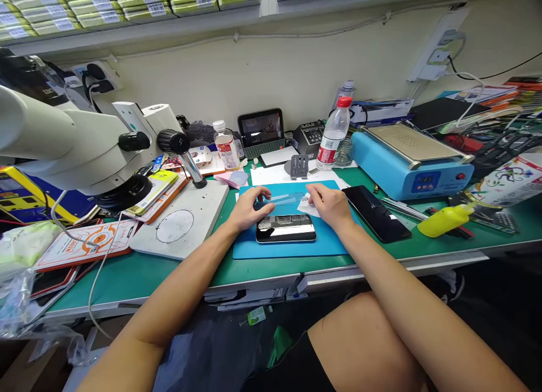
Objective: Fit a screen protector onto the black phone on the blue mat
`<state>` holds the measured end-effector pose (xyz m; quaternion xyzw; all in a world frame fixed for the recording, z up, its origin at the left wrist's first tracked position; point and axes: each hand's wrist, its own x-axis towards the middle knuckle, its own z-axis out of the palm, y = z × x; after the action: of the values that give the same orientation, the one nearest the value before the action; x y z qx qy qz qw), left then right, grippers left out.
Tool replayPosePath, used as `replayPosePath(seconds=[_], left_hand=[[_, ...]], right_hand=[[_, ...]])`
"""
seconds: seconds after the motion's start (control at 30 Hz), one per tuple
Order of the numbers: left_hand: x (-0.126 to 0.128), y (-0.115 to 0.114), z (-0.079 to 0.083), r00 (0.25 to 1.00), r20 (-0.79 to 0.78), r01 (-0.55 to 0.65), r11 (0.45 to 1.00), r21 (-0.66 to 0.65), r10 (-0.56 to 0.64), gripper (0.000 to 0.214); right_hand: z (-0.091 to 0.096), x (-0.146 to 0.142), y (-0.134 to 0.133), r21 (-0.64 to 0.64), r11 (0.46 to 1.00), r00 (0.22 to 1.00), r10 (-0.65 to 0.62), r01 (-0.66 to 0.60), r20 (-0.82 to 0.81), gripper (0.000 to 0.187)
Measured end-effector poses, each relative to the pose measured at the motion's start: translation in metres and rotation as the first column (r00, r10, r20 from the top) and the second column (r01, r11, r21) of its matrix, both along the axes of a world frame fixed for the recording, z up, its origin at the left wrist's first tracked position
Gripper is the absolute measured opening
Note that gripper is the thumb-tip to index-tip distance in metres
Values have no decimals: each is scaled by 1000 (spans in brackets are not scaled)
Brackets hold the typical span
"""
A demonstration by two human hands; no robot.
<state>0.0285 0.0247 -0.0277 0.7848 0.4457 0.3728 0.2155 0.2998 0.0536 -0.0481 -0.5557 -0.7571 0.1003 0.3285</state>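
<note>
A black phone (286,229) lies flat on a blue work mat (292,248) on the green bench. Just behind it a clear film strip (287,198) stretches between my two hands. My left hand (249,207) rests on the mat by the phone's far left corner, fingers curled and pinching the strip's left end. My right hand (329,204) sits by the phone's far right corner, fingers closed on the strip's right end and on a white paper piece (305,207).
A microscope (80,140) with a white base (178,225) stands at the left. A second dark phone (375,212) lies right of the mat. A blue heating machine (409,160), a yellow bottle (444,220), water bottles (334,133) and a small metal stand (298,166) crowd the back.
</note>
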Motion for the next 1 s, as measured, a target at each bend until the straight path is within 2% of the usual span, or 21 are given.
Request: replayPosePath(seconds=[0.27, 0.4, 0.5, 0.83, 1.0], left_hand=[[-1, -5, 0, 999, 35, -26, 1000, -6, 26, 26], [-1, -5, -1, 999, 36, -31, 999, -10, 32, 26], [1, -4, -1, 998, 38, -47, 999, -12, 47, 26], [6, -3, 4, 994, -4, -105, 994, -36, 105, 23], [7, -4, 2, 995, 16, -95, 993, -66, 96, 25]], right_hand=[[4, 4, 2, 33, 993, 991, 109, -112, 71, 36], [7, 4, 1, 82, 987, 988, 133, -140, 83, 26], [9, 2, 0, 95, 983, 983, 150, -159, 102, 27], [15, 7, -1, 24, 973, 967, 227, -231, 118, 23], [14, 6, -1, 11, 978, 976, 206, -208, 74, 24]])
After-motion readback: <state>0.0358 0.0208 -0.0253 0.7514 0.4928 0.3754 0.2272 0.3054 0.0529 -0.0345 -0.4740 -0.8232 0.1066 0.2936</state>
